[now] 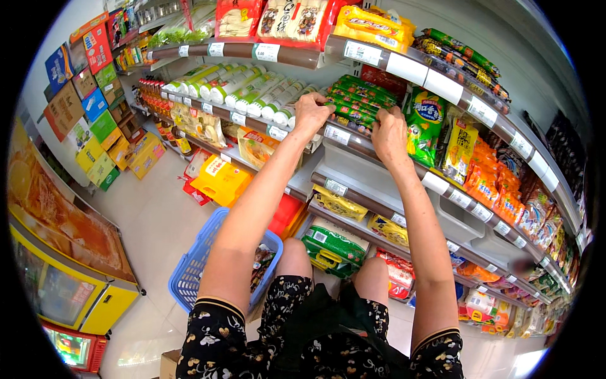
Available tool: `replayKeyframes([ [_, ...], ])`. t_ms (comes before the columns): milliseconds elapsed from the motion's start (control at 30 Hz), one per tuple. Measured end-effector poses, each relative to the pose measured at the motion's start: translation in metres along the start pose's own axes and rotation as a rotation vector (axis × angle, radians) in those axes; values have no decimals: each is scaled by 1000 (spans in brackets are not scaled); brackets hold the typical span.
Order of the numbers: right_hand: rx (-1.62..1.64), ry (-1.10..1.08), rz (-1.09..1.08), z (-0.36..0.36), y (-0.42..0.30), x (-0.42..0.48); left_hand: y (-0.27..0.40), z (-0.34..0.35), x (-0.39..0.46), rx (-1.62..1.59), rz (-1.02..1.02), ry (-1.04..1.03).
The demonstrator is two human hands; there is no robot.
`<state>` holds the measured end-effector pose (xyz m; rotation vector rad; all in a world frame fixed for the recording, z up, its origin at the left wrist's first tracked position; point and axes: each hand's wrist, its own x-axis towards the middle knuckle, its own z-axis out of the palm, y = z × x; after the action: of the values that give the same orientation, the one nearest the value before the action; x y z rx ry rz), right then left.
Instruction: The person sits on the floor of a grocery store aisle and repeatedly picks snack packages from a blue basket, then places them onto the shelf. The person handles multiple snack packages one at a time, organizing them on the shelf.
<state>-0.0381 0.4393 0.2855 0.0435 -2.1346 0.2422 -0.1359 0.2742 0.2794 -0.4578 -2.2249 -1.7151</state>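
Observation:
A stack of green wrapped stick-shaped packs, probably sausages [362,94], lies on the middle shelf in front of me. My left hand [312,113] has its fingertips on the left end of the stack. Against the right end, my right hand [390,130] has its fingers curled around the front packs. A larger green and yellow snack bag [424,128] stands just right of that hand. Rows of white and green wrapped cylindrical packs [255,92] lie left of my left hand. A price label [337,135] is fixed to the shelf edge below the stack.
A blue plastic basket [189,270] with packets inside stands on the floor by my left leg. The upper shelf [412,64] juts out above my hands. Grey bins [355,163] sit below. Stacked cartons [102,123] and a yellow freezer [66,284] are on the left.

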Motion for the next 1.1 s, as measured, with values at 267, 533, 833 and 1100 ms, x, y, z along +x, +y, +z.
replayKeyframes([
  [267,-35,-32,-176,-7,-3,-5,-26,-33,-28,24,301,-47],
  [533,-112,6,-348,-26,-5,-21,-79,-113,-137,199,203,-149],
  [833,283,-175,-335,-72,-45,-146,-255,-207,-330,1113,-539,-1150],
  [1100,335,-461,24,-75,-42,-285,-270,-206,-442,1145,-694,-774],
])
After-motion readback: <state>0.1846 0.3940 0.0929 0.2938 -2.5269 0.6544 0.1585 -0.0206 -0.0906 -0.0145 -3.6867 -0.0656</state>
